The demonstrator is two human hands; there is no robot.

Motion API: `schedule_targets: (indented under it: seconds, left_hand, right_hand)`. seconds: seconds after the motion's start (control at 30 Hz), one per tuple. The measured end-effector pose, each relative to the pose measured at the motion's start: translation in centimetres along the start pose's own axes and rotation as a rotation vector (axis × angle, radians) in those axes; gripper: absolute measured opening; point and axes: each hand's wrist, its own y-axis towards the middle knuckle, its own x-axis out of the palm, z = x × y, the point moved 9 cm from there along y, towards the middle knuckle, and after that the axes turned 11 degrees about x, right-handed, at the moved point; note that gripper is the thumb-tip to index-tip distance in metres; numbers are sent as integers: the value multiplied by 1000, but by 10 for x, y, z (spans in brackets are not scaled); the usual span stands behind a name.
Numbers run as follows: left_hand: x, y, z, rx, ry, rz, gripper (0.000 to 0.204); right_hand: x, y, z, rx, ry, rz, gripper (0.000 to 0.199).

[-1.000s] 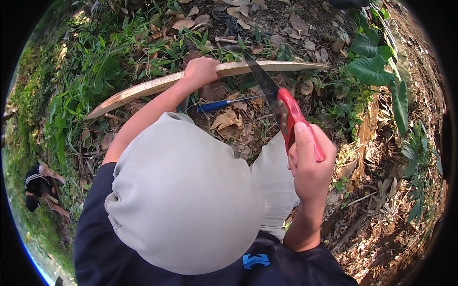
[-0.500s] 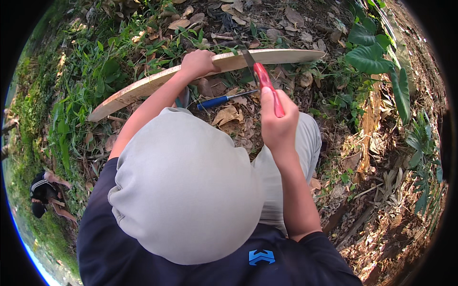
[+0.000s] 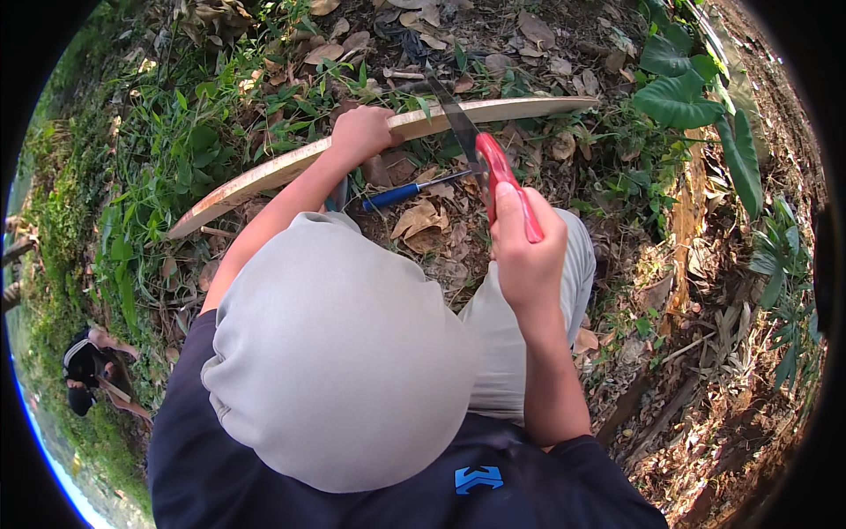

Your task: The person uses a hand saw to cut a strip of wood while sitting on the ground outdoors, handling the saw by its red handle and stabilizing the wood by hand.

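Note:
A long pale wooden plank (image 3: 520, 109), bowed by the lens, lies across the space ahead of me. My left hand (image 3: 361, 132) is closed over the plank near its middle. In my right hand (image 3: 531, 242) is a handsaw (image 3: 496, 165) with a red handle and a dark blade. Its blade crosses the plank just right of my left hand, tip pointing away from me; how deep any cut goes cannot be made out. A blue-handled tool (image 3: 394, 195) with a slim metal shaft lies on the ground between the plank and my knees.
Dry leaves (image 3: 421, 220) and green weeds (image 3: 203, 141) cover the ground around the plank. Broad-leaved plants (image 3: 679, 101) grow at the right, beside a split yellowish piece of wood (image 3: 683, 225). Another person (image 3: 88, 366) is bent over at the far left.
My right hand has drawn the saw back toward me and slightly right, bringing its handle nearer my knee. The left hand stays on the plank, which has shifted slightly.

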Motion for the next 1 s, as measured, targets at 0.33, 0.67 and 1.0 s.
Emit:
schedule_targets:
  seconds: [0.33, 0.67, 1.0]
  left_hand:
    - [-4, 17, -12, -4, -54, -59, 65]
    - [4, 14, 4, 35, -77, -132, 56]
    - [9, 30, 39, 46, -78, -106, 58]
  right_hand:
    - [6, 17, -7, -125, -8, 20, 33]
    - [-8, -2, 9, -86, 10, -25, 30]
    - [-20, -15, 25, -4, 73, -32, 28]
